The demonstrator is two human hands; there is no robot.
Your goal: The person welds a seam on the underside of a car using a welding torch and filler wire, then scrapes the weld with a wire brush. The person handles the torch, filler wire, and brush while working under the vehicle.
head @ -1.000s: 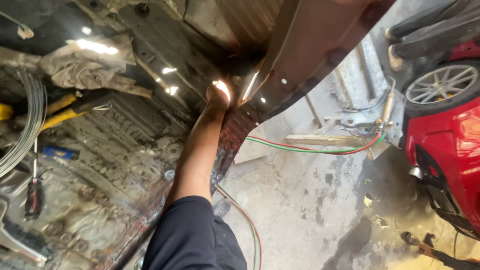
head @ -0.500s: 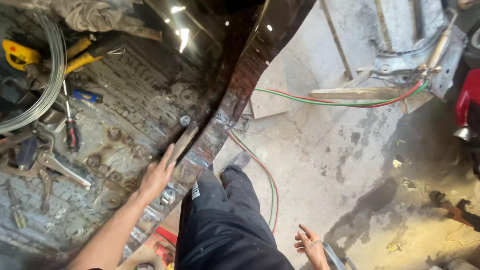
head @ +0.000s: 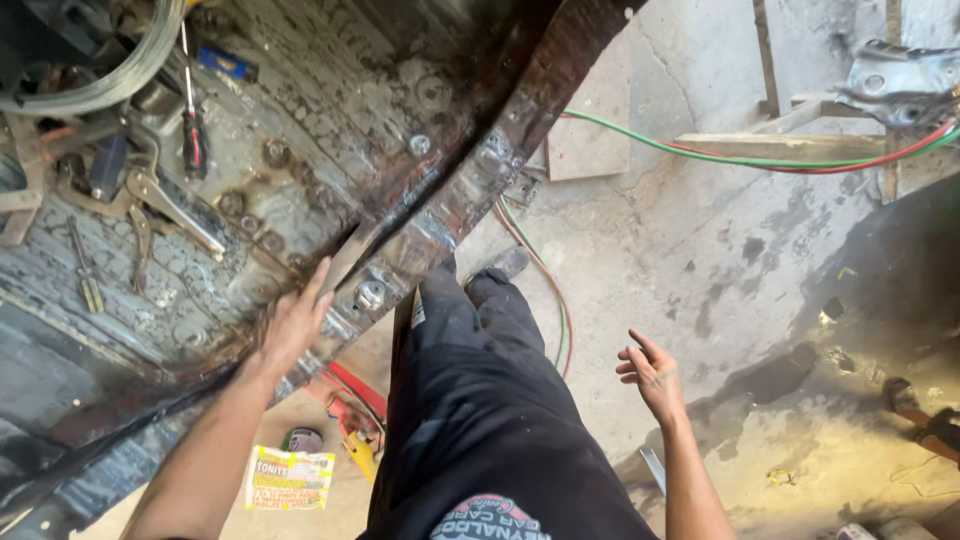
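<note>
Left hand (head: 292,325) lies flat, fingers spread, on the rusty sill (head: 470,190) of the car floor (head: 330,90), gripping nothing. Right hand (head: 650,375) hangs free over the concrete (head: 720,250), fingers loosely curled, empty. Pliers (head: 165,205) and a screwdriver (head: 190,125) lie on the floor pan, well apart from the left hand.

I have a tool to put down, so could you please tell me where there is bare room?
Bare concrete floor lies between the green and red hoses and the right hand. The rusty car floor by the left hand is crowded with pliers and a screwdriver.
</note>
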